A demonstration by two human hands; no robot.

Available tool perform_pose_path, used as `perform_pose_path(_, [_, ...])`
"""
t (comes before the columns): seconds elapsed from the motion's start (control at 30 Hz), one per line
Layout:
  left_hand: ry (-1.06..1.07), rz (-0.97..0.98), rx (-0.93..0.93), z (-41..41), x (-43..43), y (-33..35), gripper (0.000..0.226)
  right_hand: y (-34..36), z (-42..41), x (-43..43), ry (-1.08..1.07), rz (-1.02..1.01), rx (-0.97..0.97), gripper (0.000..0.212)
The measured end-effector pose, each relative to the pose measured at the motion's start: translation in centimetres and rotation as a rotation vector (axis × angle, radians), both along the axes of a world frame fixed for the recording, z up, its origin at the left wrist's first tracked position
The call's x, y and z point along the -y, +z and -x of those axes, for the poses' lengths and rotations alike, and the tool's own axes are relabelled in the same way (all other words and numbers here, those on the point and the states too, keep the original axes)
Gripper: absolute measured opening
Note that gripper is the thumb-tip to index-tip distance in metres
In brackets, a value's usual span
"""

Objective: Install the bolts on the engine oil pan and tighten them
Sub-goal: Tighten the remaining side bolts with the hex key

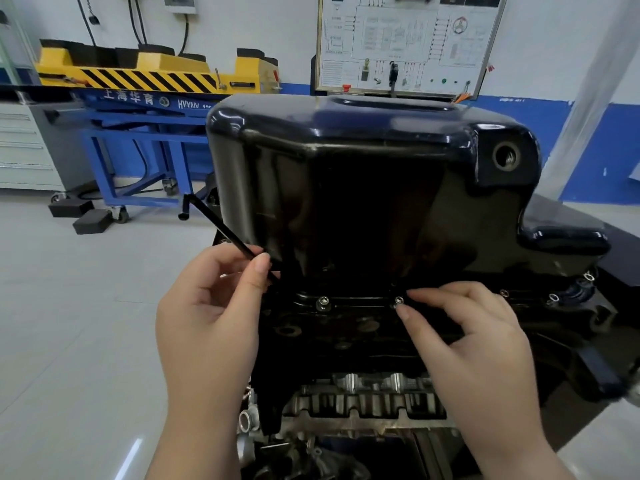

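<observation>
The glossy black oil pan [363,174] sits upside down on the engine block [346,341], filling the middle of the view. My left hand [211,306] pinches a black hex key [221,230] that slants up to the left beside the pan's left corner. My right hand [474,330] pinches a silver bolt [399,301] at the pan's near flange with thumb and forefinger. A second bolt [323,301] stands in the flange to its left. More bolts [553,298] show along the right flange.
The pan's open drain hole [505,156] faces me at the upper right. A blue and yellow lift stand [145,98] is behind on the left, with black blocks [91,221] on the tiled floor. A wiring training board [405,43] hangs on the back wall.
</observation>
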State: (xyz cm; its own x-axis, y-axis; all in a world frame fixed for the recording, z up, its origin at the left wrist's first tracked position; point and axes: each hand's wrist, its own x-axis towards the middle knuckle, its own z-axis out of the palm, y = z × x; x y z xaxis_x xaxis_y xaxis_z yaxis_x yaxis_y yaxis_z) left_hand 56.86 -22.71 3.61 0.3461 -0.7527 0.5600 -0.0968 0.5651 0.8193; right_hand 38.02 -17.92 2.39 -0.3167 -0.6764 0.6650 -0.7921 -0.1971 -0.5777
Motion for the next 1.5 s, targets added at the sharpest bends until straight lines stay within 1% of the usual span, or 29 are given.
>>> perform_pose_path(0.1, [0.008, -0.014, 0.017, 0.1, 0.0, 0.0, 0.009, -0.1, -0.4, 0.2, -0.006, 0.001, -0.001, 0.019])
perform_pose_path(0.27, [0.009, -0.026, 0.028, 0.2, 0.0, -0.1, 0.007, 0.2, -0.7, 0.5, 0.027, -0.009, 0.084, 0.011])
perform_pose_path(0.37, [0.001, -0.020, 0.043, 0.5, -0.2, -0.1, 0.007, 0.4, -0.7, 0.6, 0.038, -0.032, 0.086, 0.009])
perform_pose_path(0.5, [-0.019, 0.071, 0.119, 1.5, -1.1, 0.1, 0.013, 0.5, -0.5, 0.4, 0.060, -0.023, 0.096, 0.008])
perform_pose_path(0.6, [-0.073, 0.136, 0.202, 3.2, -2.0, 0.4, 0.017, 0.6, -0.2, -0.1, 0.135, -0.012, 0.152, 0.007])
perform_pose_path(0.7, [-0.045, 0.207, 0.328, 5.1, -2.6, 0.7, 0.022, 1.0, 0.4, -0.8, 0.199, 0.061, 0.227, 0.010])
perform_pose_path(0.77, [-0.049, 0.246, 0.366, 6.1, -2.8, 0.6, 0.017, 1.6, 1.0, -1.3, 0.222, 0.123, 0.269, 0.010])
perform_pose_path(0.83, [-0.051, 0.273, 0.391, 7.1, -2.8, 0.4, 0.015, 2.4, 1.6, -1.8, 0.257, 0.182, 0.304, 0.015])
perform_pose_path(0.9, [-0.044, 0.276, 0.405, 8.0, -2.8, 0.3, 0.012, 3.4, 2.1, -2.2, 0.328, 0.233, 0.327, 0.019])
perform_pose_path(1.03, [0.001, 0.248, 0.438, 9.2, -2.6, 0.2, 0.010, 5.1, 2.7, -2.6, 0.447, 0.276, 0.304, 0.022])
perform_pose_path(1.13, [0.007, 0.227, 0.434, 9.8, -2.5, 0.2, 0.014, 5.5, 3.4, -2.6, 0.470, 0.276, 0.287, 0.023])
perform_pose_path(1.37, [0.034, 0.223, 0.403, 9.5, -2.4, -0.3, 0.016, 4.4, 4.9, -3.0, 0.449, 0.262, 0.337, 0.023])
perform_pose_path(1.5, [0.050, 0.224, 0.409, 9.5, -2.5, -0.4, 0.015, 4.1, 5.7, -2.6, 0.517, 0.178, 0.338, 0.016])
